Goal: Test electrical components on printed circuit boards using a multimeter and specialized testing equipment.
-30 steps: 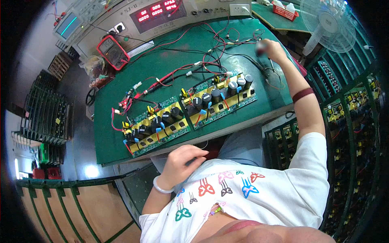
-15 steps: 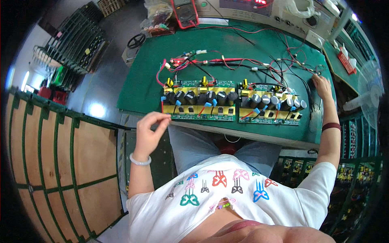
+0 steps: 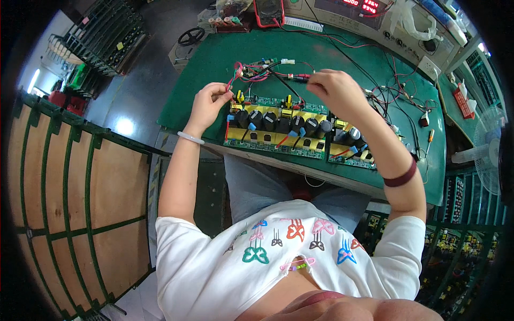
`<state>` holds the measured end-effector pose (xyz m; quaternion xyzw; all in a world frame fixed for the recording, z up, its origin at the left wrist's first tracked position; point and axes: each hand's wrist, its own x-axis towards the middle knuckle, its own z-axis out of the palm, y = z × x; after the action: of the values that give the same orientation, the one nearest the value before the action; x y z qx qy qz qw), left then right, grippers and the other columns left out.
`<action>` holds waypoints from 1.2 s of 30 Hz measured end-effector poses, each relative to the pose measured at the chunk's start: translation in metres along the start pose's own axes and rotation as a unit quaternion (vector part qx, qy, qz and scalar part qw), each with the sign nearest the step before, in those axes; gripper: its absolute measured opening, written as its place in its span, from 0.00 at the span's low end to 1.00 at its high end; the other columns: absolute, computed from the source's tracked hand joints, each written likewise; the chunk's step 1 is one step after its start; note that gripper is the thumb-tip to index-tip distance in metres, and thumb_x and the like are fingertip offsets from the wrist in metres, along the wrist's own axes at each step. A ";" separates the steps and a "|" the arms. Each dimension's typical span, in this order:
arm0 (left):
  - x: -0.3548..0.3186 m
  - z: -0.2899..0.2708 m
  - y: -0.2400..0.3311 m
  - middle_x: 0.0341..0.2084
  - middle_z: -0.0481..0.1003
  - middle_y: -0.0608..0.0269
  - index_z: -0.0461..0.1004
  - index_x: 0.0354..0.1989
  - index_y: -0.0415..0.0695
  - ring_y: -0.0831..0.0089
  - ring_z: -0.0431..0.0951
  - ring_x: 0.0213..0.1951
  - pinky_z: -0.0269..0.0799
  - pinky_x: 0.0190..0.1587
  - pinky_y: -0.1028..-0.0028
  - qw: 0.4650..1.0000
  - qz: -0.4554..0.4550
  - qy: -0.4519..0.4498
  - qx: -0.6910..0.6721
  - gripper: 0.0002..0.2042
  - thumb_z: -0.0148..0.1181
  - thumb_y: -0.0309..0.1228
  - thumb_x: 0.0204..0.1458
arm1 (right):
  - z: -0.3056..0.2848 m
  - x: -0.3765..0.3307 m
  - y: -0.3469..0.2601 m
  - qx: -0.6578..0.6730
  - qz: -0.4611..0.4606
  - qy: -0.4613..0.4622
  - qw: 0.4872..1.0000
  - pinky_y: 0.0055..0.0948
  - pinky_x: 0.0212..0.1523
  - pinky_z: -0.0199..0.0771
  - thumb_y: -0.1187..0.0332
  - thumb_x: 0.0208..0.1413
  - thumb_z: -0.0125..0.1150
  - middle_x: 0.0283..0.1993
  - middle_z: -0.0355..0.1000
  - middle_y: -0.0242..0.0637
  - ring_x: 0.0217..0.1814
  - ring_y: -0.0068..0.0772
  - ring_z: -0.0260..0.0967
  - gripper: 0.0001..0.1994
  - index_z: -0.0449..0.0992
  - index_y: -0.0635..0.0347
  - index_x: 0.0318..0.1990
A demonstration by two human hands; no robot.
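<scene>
Two long green circuit boards lie end to end along the front of the green bench; the left board [image 3: 292, 148] shows in full, while my right forearm covers part of the right board [image 3: 338, 157]. Black capacitors and yellow heat plates line both. My left hand [image 3: 209, 108] pinches the pink-red wires [image 3: 231, 83] at the left board's upper left corner. Over the boards' far side, my right hand [image 3: 341, 93] is closed at the right end of the red and black test probes [image 3: 301, 77]. Its fingertips are partly hidden. A small wired board [image 3: 257, 68] lies behind the left board.
A red multimeter [image 3: 269, 12] and a bench instrument with a red display [image 3: 361, 13] stand at the back. Tangled leads [image 3: 399, 93] cover the bench's right side, near an orange-handled screwdriver [image 3: 430, 137]. A white fan [image 3: 484, 144] stands at right.
My right hand has swung left from the bench's right edge to the test probes. My left hand has risen from the board's front corner to the pink-red wires. The view has shifted slightly.
</scene>
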<state>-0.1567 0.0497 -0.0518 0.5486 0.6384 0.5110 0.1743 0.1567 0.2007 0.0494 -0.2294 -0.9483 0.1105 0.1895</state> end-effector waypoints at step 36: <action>0.028 -0.027 0.008 0.50 0.77 0.53 0.75 0.50 0.42 0.51 0.74 0.54 0.69 0.56 0.59 0.936 0.149 0.095 0.304 0.13 0.59 0.27 0.56 | 0.032 0.040 0.034 -0.132 -0.033 0.099 0.986 0.52 0.61 0.59 0.44 0.64 0.51 0.52 0.71 0.41 0.58 0.50 0.66 0.25 0.66 0.44 0.63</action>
<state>-0.1834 0.0610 -0.0238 0.6131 0.6878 0.3625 -0.1403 0.1242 0.2454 0.0225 -0.2307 -0.9382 -0.0457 0.2541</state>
